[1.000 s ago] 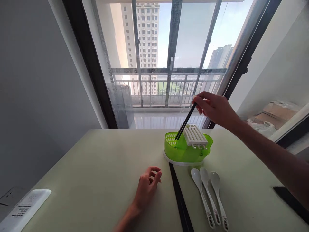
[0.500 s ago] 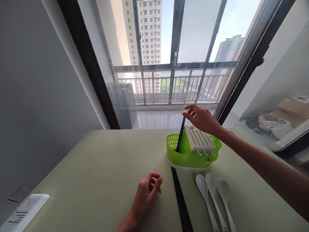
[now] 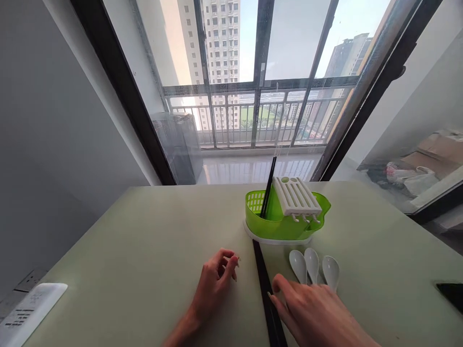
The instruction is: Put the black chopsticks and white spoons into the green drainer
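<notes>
My left hand point(image 3: 217, 279) rests on the table left of the black chopsticks, its fingers loosely curled and slightly apart with nothing in them. My right hand point(image 3: 314, 308) is over the lower part of the black chopsticks point(image 3: 263, 270), thumb and forefinger apart at their right edge; whether it touches them I cannot tell. It covers the handles of three white spoons point(image 3: 331, 270). Behind the hands stands a green utensil holder point(image 3: 275, 229) with a slotted white top point(image 3: 297, 195) and small hooks. Black chopsticks point(image 3: 268, 188) lean upright in its left basket.
The pale table point(image 3: 162, 231) reaches to a glass sliding door. A white power strip point(image 3: 32, 313) lies at the left edge. A dark flat object point(image 3: 451, 293) shows at the right edge. Boxes and bags point(image 3: 427, 178) sit beyond the glass on the right.
My right hand has let go of the chopsticks in the green holder and come back toward me, down to the chopsticks on the table. My left hand has hardly moved. The view has tilted slightly down.
</notes>
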Action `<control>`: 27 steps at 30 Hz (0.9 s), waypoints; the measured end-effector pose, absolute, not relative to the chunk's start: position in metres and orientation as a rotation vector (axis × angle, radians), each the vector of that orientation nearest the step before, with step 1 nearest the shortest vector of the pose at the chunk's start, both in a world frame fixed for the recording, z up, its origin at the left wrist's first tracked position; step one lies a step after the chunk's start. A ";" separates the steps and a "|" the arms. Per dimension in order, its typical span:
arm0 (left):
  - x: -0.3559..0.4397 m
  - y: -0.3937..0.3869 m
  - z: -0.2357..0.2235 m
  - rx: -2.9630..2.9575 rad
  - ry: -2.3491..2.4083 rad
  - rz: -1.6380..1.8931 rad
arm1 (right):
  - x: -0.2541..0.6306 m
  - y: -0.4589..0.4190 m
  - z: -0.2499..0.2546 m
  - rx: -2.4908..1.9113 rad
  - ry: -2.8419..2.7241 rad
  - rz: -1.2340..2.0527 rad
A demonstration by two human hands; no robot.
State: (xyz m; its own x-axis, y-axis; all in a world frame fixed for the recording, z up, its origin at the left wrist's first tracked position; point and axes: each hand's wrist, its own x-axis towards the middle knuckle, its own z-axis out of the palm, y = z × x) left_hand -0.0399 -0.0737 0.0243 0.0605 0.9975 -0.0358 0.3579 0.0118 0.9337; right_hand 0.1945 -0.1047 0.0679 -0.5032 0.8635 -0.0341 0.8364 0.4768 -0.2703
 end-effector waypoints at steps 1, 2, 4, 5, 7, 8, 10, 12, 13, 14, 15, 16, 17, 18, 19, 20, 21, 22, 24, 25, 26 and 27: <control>-0.039 -0.074 0.025 1.487 1.434 0.945 | 0.194 -0.107 0.055 -1.557 -2.617 0.370; -0.039 -0.074 0.026 1.490 1.438 0.944 | 0.193 -0.109 0.044 -1.607 -2.615 0.339; -0.038 -0.074 0.028 1.493 1.447 0.946 | 0.189 -0.112 0.032 -1.662 -2.617 0.300; -0.037 -0.075 0.028 1.497 1.446 0.946 | 0.187 -0.113 0.030 -1.680 -2.622 0.291; -0.037 -0.075 0.029 1.500 1.444 0.950 | 0.182 -0.115 0.031 -1.706 -2.641 0.307; -0.036 -0.075 0.029 1.499 1.445 0.956 | 0.180 -0.116 0.032 -1.727 -2.641 0.323; -0.036 -0.075 0.029 1.498 1.450 0.963 | 0.176 -0.116 0.035 -1.773 -2.609 0.359; -0.035 -0.075 0.029 1.500 1.457 0.962 | 0.175 -0.115 0.035 -1.822 -2.554 0.392; -0.035 -0.075 0.029 1.504 1.458 0.960 | 0.174 -0.114 0.034 -1.844 -2.530 0.407; -0.035 -0.075 0.030 1.507 1.457 0.961 | 0.174 -0.114 0.033 -1.861 -2.513 0.419; -0.035 -0.075 0.030 1.508 1.455 0.963 | 0.174 -0.113 0.031 -1.876 -2.501 0.431; -0.034 -0.076 0.031 1.509 1.453 0.966 | 0.173 -0.113 0.030 -1.888 -2.492 0.439; -0.034 -0.076 0.031 1.508 1.450 0.969 | 0.172 -0.112 0.030 -1.896 -2.489 0.450; -0.034 -0.076 0.032 1.507 1.448 0.970 | 0.171 -0.112 0.031 -1.905 -2.493 0.458; -0.034 -0.077 0.033 1.508 1.446 0.970 | 0.170 -0.111 0.032 -1.917 -2.504 0.463; -0.034 -0.077 0.033 1.512 1.444 0.969 | 0.168 -0.110 0.035 -1.934 -2.521 0.471; -0.034 -0.077 0.033 1.519 1.445 0.968 | 0.166 -0.110 0.038 -1.957 -2.541 0.479; -0.034 -0.077 0.033 1.526 1.449 0.969 | 0.163 -0.109 0.042 -1.983 -2.557 0.486; -0.035 -0.077 0.032 1.540 1.456 0.966 | 0.159 -0.107 0.049 -2.021 -2.570 0.502; -0.035 -0.078 0.031 1.543 1.460 0.966 | 0.157 -0.107 0.052 -2.032 -2.566 0.509; -0.035 -0.078 0.031 1.545 1.458 0.965 | 0.155 -0.106 0.054 -2.035 -2.556 0.514; -0.035 -0.078 0.031 1.547 1.448 0.964 | 0.154 -0.105 0.056 -2.032 -2.549 0.518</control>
